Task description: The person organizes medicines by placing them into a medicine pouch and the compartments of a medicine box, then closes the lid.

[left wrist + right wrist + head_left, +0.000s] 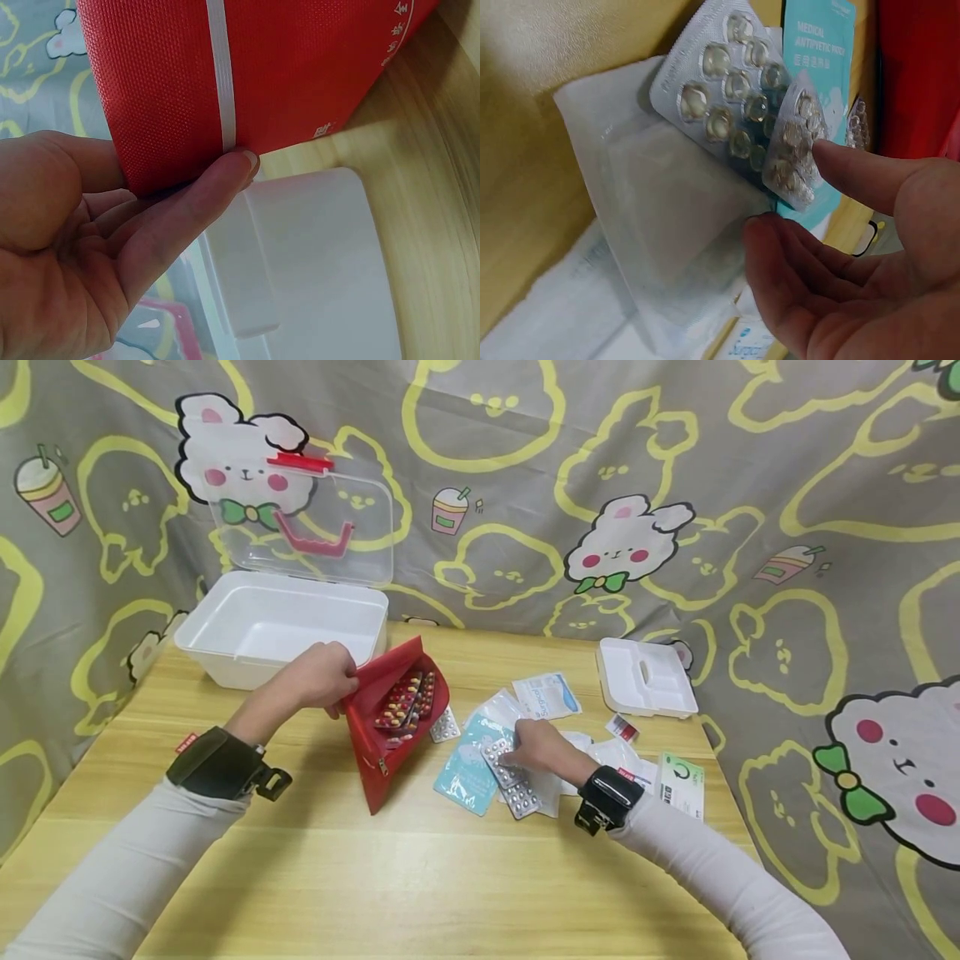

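My left hand [321, 677] grips the edge of a red zip pouch [165, 82], which stands tilted on the table with its mouth spread. Blister packs of red and yellow capsules [405, 702] show inside it. To the right, my right hand [542, 747] pinches a small blister pack [796, 142] of clear round blisters, its thumb [855, 172] against the pack. A larger blister pack [731, 82] lies right beside it, over a pale sachet [667, 202]. Beneath these is a teal antipyretic patch packet [467, 781]. Another blister pack [445, 727] lies by the pouch, partly hidden.
Behind the left hand stands a white box [217, 664] with its clear, red-handled lid [345, 497] raised. A white compartment tray [626, 693] sits at the back right. Near it lie a blue-and-white packet [546, 695], a small red-and-white packet [622, 727] and a green-and-white box [682, 785].
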`<state>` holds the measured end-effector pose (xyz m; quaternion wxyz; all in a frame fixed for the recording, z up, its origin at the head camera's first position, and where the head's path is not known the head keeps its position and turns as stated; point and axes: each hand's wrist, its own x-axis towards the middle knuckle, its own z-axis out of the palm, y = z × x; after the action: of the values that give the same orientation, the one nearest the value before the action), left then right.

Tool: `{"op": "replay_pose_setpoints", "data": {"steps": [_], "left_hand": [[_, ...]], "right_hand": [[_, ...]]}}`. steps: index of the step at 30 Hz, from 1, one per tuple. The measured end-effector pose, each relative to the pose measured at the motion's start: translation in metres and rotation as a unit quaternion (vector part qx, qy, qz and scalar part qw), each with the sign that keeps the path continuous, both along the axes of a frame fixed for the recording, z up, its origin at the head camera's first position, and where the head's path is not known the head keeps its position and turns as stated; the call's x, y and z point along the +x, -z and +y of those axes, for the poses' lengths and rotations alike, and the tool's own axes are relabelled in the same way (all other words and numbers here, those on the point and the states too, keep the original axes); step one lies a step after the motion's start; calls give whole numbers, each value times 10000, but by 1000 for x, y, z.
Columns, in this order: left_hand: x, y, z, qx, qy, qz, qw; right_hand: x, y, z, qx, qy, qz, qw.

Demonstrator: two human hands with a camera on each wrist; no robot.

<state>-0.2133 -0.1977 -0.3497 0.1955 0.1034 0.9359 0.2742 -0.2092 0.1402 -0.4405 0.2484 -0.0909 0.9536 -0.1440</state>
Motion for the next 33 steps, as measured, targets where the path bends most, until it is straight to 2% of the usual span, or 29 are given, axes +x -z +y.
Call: {"op": "replay_pose_setpoints", "data": {"steps": [7,14,26,33], "left_hand": [[0,1,0,37,19,-7,10000],[1,2,0,5,41,34,10000],[1,1,0,-26,56,62,10000],[0,2,0,-46,49,63,10000]], "right_hand": [[2,3,-2,-109,52,-44,9999],[4,1,0,-407,29,160,9990],[4,-7,0,-549,-77,289,9980],[-1,-16,0,-589,-130,409,9973]]}}
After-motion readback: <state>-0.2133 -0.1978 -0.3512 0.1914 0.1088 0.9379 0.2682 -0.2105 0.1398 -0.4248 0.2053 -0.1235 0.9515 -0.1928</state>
